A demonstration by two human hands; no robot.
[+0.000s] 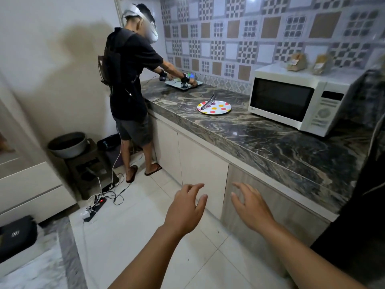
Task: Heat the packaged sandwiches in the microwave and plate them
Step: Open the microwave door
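A white microwave (300, 99) stands on the dark marble counter (260, 138) at the right, its door closed. Two packaged sandwiches (296, 62) (321, 64) lie on top of it near the tiled wall. Left of the microwave sits a white plate with coloured dots (219, 108), with metal tongs (208, 103) resting across it. My left hand (185, 207) and my right hand (250, 205) hover side by side in front of the cabinet doors, below counter height, fingers spread and holding nothing.
Another person (131, 80) stands at the far end of the counter, handling a flat tray (183, 84). On the floor at the left lie a power strip with cables (94, 207), a stool with a grey basin (68, 143) and a black case (16, 234).
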